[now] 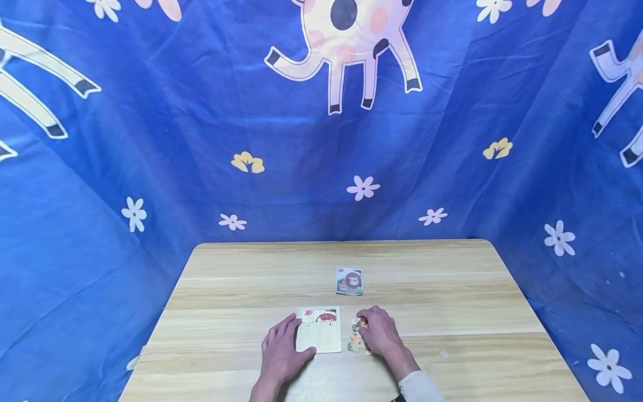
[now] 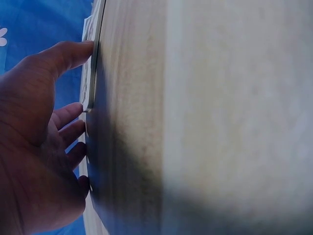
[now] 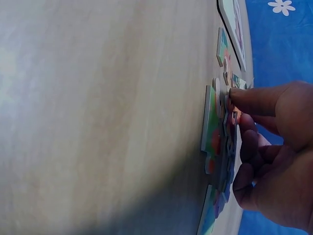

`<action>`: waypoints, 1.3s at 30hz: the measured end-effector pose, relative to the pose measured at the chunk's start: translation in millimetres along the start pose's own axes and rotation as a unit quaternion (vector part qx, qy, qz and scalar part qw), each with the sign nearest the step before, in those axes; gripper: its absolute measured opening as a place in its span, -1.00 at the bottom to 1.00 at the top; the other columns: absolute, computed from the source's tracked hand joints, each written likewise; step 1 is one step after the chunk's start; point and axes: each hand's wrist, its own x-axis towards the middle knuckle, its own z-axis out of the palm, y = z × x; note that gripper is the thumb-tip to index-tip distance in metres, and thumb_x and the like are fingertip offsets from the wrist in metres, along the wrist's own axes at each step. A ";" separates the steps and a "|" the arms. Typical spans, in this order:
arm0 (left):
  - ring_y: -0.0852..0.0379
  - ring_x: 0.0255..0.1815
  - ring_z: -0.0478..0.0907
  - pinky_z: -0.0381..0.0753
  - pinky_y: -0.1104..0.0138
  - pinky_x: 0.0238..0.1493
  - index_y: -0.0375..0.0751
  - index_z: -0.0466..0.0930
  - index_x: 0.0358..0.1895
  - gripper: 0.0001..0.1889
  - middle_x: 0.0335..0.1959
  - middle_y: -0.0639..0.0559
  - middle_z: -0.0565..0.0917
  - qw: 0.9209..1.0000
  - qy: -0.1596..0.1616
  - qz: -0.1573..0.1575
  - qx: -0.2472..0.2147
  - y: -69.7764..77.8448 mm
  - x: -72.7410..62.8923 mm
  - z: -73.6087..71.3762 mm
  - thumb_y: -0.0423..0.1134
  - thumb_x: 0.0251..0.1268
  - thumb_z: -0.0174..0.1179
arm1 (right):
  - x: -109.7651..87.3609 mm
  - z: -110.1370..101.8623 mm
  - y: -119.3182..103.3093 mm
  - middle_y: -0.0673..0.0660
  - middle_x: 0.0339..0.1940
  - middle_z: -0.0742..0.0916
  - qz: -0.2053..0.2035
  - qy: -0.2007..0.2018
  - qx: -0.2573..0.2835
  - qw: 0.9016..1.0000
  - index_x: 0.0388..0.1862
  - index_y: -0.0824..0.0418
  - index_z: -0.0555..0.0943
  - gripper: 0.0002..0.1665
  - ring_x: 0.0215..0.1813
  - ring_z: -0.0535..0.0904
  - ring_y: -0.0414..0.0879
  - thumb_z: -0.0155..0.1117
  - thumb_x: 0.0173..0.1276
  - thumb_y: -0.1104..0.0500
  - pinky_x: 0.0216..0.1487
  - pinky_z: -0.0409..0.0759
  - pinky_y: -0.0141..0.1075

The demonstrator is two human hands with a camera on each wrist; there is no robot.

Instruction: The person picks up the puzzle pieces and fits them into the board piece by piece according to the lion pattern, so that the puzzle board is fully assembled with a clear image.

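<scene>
A square puzzle board (image 1: 318, 339) lies on the table, with several fitted pieces (image 1: 320, 316) along its far side and its pale base showing nearer. My left hand (image 1: 282, 349) rests at the board's left, fingers extended. The left wrist view has its thumb (image 2: 73, 51) touching the board's edge, the index fingertip at the corner. To the right of the board, my right hand (image 1: 380, 330) pinches a small jigsaw piece (image 3: 238, 116) between thumb and index finger. Loose jigsaw pieces (image 1: 354, 343) lie beside and under that hand, partly hidden by it.
Farther back stands out a square picture card (image 1: 349, 281) with a lion, lying flat. The wooden table (image 1: 226, 290) has rounded far corners and meets a blue patterned cloth (image 1: 301, 195) behind and at both sides.
</scene>
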 end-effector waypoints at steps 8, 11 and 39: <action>-0.17 0.35 0.27 0.18 -0.22 0.35 -0.09 0.44 0.27 -0.16 0.42 -0.02 0.36 1.000 0.001 -0.004 -0.004 1.7 -2.2 1.7 0.16 -0.18 0.43 | -3.4 2.1 4.3 -0.08 -0.28 0.63 -0.018 0.038 -0.008 0.999 -0.17 -0.09 0.67 -0.67 -0.19 0.54 -0.13 0.46 0.04 0.14 -0.22 0.42 -0.22; -0.17 0.35 0.27 0.18 -0.22 0.35 -0.09 0.44 0.26 -0.17 0.42 -0.03 0.36 1.000 0.003 -0.004 -0.004 2.4 -3.0 1.5 0.15 -0.18 0.44 | -4.7 3.7 6.3 -0.13 -0.35 0.64 -0.030 0.054 -0.011 0.998 -0.18 -0.11 0.67 -0.70 -0.25 0.55 -0.18 0.44 0.08 0.14 -0.27 0.38 -0.27; -0.15 0.32 0.30 0.23 -0.21 0.33 -0.16 0.42 0.29 -0.12 0.41 -0.05 0.38 1.000 0.007 -0.010 0.005 9.6 -15.5 5.6 0.16 -0.19 0.42 | -6.7 21.7 -23.7 -0.24 -0.47 0.62 -0.062 -0.018 0.110 0.992 -0.03 -0.04 0.65 -0.75 -0.42 0.47 -0.38 0.22 0.33 0.16 -0.40 0.45 -0.47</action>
